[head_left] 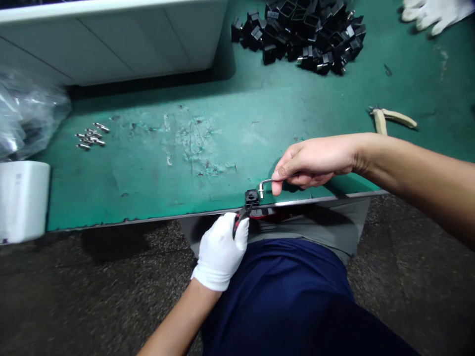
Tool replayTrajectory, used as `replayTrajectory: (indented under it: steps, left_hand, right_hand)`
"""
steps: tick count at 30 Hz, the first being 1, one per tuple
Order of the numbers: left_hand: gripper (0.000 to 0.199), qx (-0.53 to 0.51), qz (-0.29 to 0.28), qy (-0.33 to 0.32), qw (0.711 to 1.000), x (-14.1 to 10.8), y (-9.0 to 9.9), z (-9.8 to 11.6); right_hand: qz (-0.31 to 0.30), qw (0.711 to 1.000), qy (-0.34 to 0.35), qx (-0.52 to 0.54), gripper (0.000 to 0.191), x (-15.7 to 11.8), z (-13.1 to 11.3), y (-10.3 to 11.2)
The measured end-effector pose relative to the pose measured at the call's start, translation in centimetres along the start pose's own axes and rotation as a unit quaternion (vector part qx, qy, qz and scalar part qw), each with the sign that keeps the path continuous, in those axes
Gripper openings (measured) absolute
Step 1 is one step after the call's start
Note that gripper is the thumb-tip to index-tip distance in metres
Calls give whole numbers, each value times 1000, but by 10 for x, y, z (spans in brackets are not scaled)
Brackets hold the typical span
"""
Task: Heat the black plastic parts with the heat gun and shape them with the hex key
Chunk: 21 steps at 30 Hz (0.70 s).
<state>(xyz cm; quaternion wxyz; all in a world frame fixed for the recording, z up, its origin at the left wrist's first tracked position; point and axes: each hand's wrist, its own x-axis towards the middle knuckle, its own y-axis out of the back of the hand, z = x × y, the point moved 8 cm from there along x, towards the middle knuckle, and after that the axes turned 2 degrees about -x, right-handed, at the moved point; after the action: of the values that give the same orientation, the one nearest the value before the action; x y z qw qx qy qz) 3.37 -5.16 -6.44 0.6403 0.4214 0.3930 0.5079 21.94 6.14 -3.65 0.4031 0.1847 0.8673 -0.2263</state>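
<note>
My left hand, in a white glove, is closed around red and black pliers below the table's front edge. The tips of the pliers touch a small black block with a round hole, at the edge of the green table. My bare right hand pinches a bent metal hex key. A small metal piece is at the key's lower end, just right of the block. The right hand's other fingers are curled and partly hidden.
Several metal pins lie at the left near a clear plastic bag and a white container. A large white bin, a pile of black parts, a white glove and cream-handled pliers are farther back.
</note>
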Motion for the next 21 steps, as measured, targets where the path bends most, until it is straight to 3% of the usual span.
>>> replayTrajectory:
  steps: [11, 14, 18, 21]
  left_hand:
    - [31, -2, -9, 11, 1000, -1, -5, -2]
    - [29, -37, -3, 24, 999, -5, -6, -3]
    - [30, -101, -10, 59, 993, -11, -16, -5]
    - [33, -147, -27, 73, 986, -12, -24, -7]
  right_hand:
    - [24, 998, 56, 11, 30, -14, -2, -10]
    - [32, 994, 81, 65, 29, -18, -6, -16]
    - [48, 977, 107, 180, 30, -7, -22, -22]
    - [58, 967, 127, 214, 29, 18, -51, -26]
